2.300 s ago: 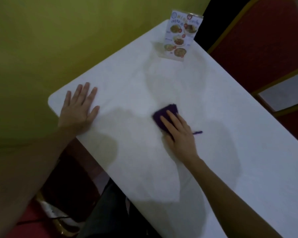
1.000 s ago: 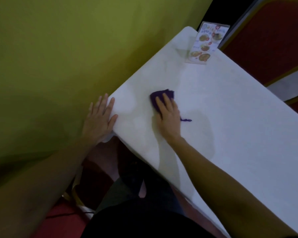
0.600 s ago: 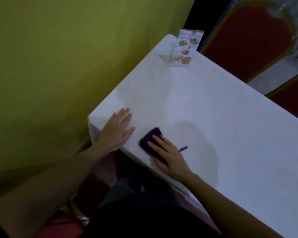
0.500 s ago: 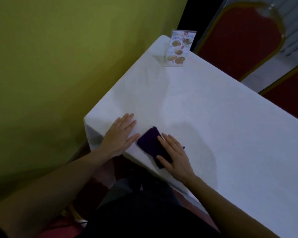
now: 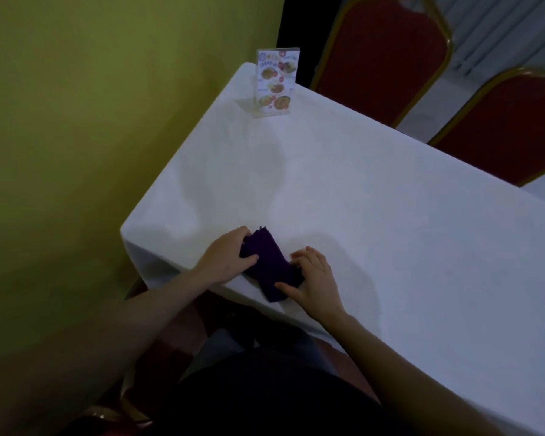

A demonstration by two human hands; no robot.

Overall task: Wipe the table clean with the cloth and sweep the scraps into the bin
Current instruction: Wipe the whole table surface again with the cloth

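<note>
A folded purple cloth (image 5: 269,264) lies on the white table (image 5: 375,209) at its near edge, close to the left corner. My left hand (image 5: 225,258) grips the cloth's left end, thumb and fingers closed around it. My right hand (image 5: 315,280) holds the cloth's right end, thumb under its near corner and fingers curled on top. I see no scraps on the table and no bin in view.
A menu card in a clear stand (image 5: 274,81) stands at the table's far left corner. A yellow-green wall (image 5: 92,121) runs along the left side. Two red chairs with gold frames (image 5: 387,55) (image 5: 510,127) stand behind the table.
My left hand has come off the tabletop and taken hold of the cloth's left end. My right hand has shifted from pressing flat on the cloth to holding its right end.
</note>
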